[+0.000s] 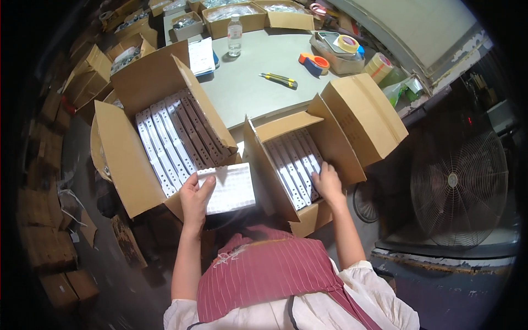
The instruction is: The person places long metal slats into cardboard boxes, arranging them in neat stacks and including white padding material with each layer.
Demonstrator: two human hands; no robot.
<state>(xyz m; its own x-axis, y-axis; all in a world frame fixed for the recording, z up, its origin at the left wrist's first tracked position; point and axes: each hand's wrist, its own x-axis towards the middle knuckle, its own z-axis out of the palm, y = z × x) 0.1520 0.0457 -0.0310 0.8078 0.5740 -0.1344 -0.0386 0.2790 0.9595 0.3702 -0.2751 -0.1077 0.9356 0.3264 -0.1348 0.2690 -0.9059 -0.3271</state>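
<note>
My left hand (193, 202) grips a thin white dimpled sheet (231, 188) by its left edge, thumb on top, in front of the two open cardboard boxes. My right hand (329, 186) reaches into the right box (352, 151) at its right side. Its fingers are stretched and apart, touching the row of silvery perforated strips (291, 168); the fingertips are partly hidden. The left box (118, 159) holds a tight row of similar strips (165, 143), bright on the left and shaded brown on the right.
Behind the boxes, a pale table (258, 60) bears a clear bottle (235, 37), a yellow-black utility knife (279, 80), tape rolls (314, 64) and papers (201, 56). Beside the right box is another carton (371, 113). A large fan (456, 181) stands right; stacked cartons (47, 236) line the left.
</note>
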